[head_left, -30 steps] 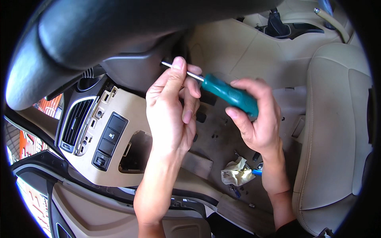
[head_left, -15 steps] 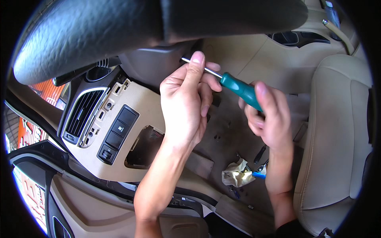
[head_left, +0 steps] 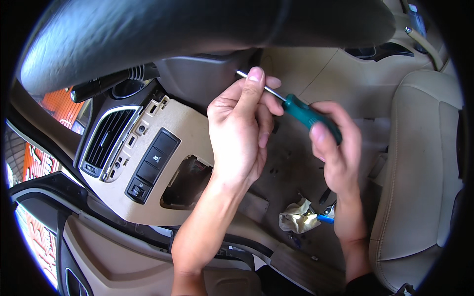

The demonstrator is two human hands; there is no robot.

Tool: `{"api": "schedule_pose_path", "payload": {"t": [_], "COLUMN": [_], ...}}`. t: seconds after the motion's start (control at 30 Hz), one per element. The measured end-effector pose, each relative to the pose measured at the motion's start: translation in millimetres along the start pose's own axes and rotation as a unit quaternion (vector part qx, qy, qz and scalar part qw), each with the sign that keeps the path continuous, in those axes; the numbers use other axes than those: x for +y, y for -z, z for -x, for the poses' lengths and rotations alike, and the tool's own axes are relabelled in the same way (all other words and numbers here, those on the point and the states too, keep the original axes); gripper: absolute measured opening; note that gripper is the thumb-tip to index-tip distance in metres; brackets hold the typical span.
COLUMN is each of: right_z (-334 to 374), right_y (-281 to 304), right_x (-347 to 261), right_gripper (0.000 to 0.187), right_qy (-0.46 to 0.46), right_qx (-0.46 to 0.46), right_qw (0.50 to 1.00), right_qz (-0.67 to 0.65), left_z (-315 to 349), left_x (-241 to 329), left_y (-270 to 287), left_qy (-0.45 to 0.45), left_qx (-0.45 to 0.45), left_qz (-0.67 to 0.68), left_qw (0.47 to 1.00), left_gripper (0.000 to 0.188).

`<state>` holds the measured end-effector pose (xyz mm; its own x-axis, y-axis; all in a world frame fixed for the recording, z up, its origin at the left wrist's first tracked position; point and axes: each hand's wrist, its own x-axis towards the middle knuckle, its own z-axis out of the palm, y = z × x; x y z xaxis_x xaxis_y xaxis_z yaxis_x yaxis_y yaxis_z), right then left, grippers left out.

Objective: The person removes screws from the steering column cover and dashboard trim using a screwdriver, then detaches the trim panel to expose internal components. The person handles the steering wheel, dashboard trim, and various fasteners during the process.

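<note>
A screwdriver (head_left: 302, 112) with a green handle and a bare metal shaft is held aslant between both hands. My left hand (head_left: 240, 118) pinches the shaft between thumb and fingers, close to the tip. Round the rear of the handle, the thumb and fingers of my right hand (head_left: 338, 143) are closed. The tip points up and left, in front of the grey steering column cover (head_left: 197, 76); whether it touches anything I cannot tell. Left of my left hand lies the beige dashboard panel (head_left: 192, 126), with exposed clip slots and an open cavity (head_left: 185, 183).
A black steering wheel (head_left: 207, 24) spans the top. At the left are an air vent (head_left: 109, 137) and a switch block (head_left: 153, 165). A crumpled pale bag (head_left: 298, 217) and a blue-handled tool (head_left: 324, 218) lie on the footwell floor. The beige seat (head_left: 419, 172) stands right.
The fingers of my right hand have shifted round the handle, thumb now lower. Both hands and the screwdriver sit slightly farther right in view, as do the panel and floor things.
</note>
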<state>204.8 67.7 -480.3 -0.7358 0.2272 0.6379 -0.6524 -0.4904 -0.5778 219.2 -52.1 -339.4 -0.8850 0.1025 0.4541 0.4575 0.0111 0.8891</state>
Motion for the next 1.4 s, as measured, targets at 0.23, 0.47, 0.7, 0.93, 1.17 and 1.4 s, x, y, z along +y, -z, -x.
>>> {"api": "schedule_pose_path", "payload": {"t": [0.23,0.47,0.7,0.93,1.17,1.4], "right_z": [-4,-8,-5,-15,-11,-19], "right_y": [6,5,10,-3,12,-13], "right_x": [-3,11,12,-2,-28,-21], "right_gripper": [0.032,0.03,0.031,0.026,0.039,0.031], "right_qy": [0.131,0.194,0.197,0.264,-0.232,0.137], "right_qx": [0.066,0.071,0.063,0.081,-0.088,0.054], "right_qw": [0.979,0.966,0.962,0.937,0.935,0.975], "right_qz": [0.141,0.156,0.177,0.213,-0.253,0.169], "left_z": [-5,-4,-4,2,0,-2], "left_x": [-3,-1,0,0,-3,1], "left_y": [1,6,6,2,-2,3], "left_qy": [0.005,0.011,0.012,0.029,0.01,0.024], "left_qx": [-0.024,-0.037,-0.045,-0.037,-0.016,-0.019], "left_qz": [-0.028,-0.007,-0.004,-0.016,-0.017,-0.019], "left_qw": [0.999,0.999,0.999,0.999,1.0,0.999], "left_gripper": [0.042,0.041,0.042,0.042,0.04,0.041]}}
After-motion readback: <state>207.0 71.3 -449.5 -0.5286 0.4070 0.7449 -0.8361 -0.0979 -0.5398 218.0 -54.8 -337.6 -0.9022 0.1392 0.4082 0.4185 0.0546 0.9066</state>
